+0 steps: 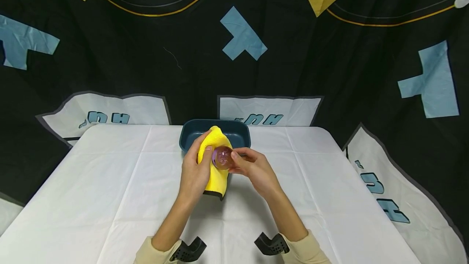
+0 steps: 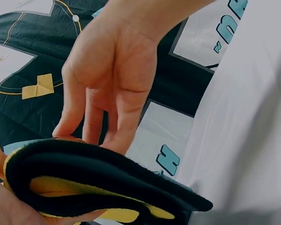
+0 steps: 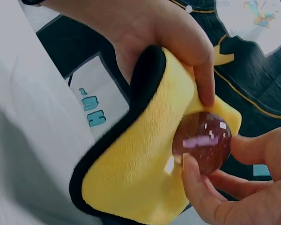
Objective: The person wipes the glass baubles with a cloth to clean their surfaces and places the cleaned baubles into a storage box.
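A purple, see-through glass ball (image 1: pixel 222 157) is pinched between the thumb and fingers of my right hand (image 1: pixel 253 168). Light glints off the ball (image 3: pixel 202 140) in the right wrist view. My left hand (image 1: pixel 196 170) grips a folded yellow cloth (image 1: pixel 218 178) with a black edge, its thumb on the near face. The ball lies against the cloth or just in front of it; I cannot tell which. In the left wrist view the cloth's dark edge (image 2: pixel 84 164) shows its folds, and the ball is hidden there.
Behind the hands a dark blue plastic basin (image 1: pixel 239 131) stands at the far edge of the white-covered table (image 1: pixel 146 199); its inside is partly hidden by the cloth. A black curtain (image 1: pixel 183 64) with blue and yellow patches hangs past the table.
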The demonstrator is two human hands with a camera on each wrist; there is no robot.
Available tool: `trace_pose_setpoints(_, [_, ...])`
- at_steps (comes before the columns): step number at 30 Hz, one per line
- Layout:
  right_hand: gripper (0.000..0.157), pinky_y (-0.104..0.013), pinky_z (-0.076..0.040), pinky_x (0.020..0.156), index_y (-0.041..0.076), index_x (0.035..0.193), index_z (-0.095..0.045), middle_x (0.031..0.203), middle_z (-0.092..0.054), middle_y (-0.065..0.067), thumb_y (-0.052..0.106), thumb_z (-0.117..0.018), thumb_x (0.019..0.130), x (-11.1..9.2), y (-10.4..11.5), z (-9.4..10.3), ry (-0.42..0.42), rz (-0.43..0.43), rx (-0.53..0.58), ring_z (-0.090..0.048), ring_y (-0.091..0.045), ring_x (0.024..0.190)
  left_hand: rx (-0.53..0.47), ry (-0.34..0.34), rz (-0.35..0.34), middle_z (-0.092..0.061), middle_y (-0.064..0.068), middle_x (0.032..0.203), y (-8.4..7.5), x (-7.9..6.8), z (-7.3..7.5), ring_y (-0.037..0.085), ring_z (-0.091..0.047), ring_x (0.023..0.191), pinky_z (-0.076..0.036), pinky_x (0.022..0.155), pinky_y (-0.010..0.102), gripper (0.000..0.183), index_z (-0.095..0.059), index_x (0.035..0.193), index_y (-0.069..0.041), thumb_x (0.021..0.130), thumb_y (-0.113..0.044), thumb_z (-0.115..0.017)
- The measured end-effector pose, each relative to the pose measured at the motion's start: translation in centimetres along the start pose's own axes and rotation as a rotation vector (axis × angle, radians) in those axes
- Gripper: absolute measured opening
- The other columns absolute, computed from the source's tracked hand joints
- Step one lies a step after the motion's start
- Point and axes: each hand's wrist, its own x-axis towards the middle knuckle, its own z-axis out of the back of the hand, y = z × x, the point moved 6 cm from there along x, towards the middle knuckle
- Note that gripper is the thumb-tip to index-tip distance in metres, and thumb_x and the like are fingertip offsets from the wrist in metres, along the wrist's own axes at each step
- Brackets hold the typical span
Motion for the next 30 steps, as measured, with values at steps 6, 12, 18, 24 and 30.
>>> trace_pose_setpoints(6, [0.043, -0.035, -0.059, 0.092, 0.003, 0.134, -0.062, 0.119, -0.07, -0.015, 0.028, -0.067, 0.099, -0.42, 0.37, -0.35, -0.032, 0.006, -0.021, -0.073, -0.023, 0.095, -0.003, 0.003, -0.017, -0.053, 0.002, 0.141, -0.09, 0.08, 0.07, 0.026, -0.059, 0.108, -0.058, 0.089, 0.038, 0.045, -0.045, 0.151, -0.035, 0.107, -0.029, -0.049])
trace_pose_setpoints(12, [0.054, -0.037, -0.058, 0.095, 0.005, 0.129, -0.059, 0.119, -0.07, -0.014, 0.028, -0.082, 0.087, -0.6, 0.34, -0.44, -0.08, 0.006, -0.069, -0.072, -0.024, 0.102, -0.009, 0.02, -0.026, -0.053, 0.004, 0.141, -0.18, 0.01, -0.17, 0.027, -0.06, 0.109, -0.057, 0.09, 0.04, 0.044, -0.046, 0.151, -0.033, 0.108, -0.028, -0.049])
trace_pose_setpoints(18, [0.054, -0.037, -0.059, 0.093, 0.006, 0.128, -0.062, 0.123, -0.068, -0.013, 0.022, -0.086, 0.082, -0.66, 0.46, -0.25, -0.102, 0.027, -0.135, -0.069, -0.027, 0.109, -0.011, 0.032, -0.028, -0.052, 0.0, 0.143, -0.26, -0.16, -0.43, 0.025, -0.061, 0.111, -0.058, 0.093, 0.042, 0.043, -0.047, 0.149, -0.036, 0.107, -0.026, -0.05])
trace_pose_setpoints(24, [0.045, -0.045, -0.051, 0.105, 0.01, 0.129, -0.067, 0.12, -0.072, -0.008, 0.025, -0.078, 0.088, -0.54, 0.32, -0.05, -0.031, -0.019, -0.086, -0.068, -0.022, 0.11, -0.009, 0.038, -0.013, -0.053, -0.004, 0.142, -0.37, -0.29, -0.45, 0.023, -0.06, 0.113, -0.057, 0.094, 0.042, 0.042, -0.048, 0.147, -0.039, 0.107, -0.026, -0.05])
trace_pose_setpoints(30, [0.043, -0.04, -0.055, 0.101, 0.0, 0.131, -0.065, 0.119, -0.07, -0.013, 0.029, -0.064, 0.098, -0.23, -0.1, -0.43, 0.088, -0.031, -0.036, -0.07, -0.021, 0.1, -0.01, 0.039, -0.002, -0.052, -0.004, 0.143, -0.46, -0.31, -0.35, 0.022, -0.057, 0.118, -0.056, 0.097, 0.043, 0.042, -0.048, 0.147, -0.039, 0.107, -0.027, -0.049])
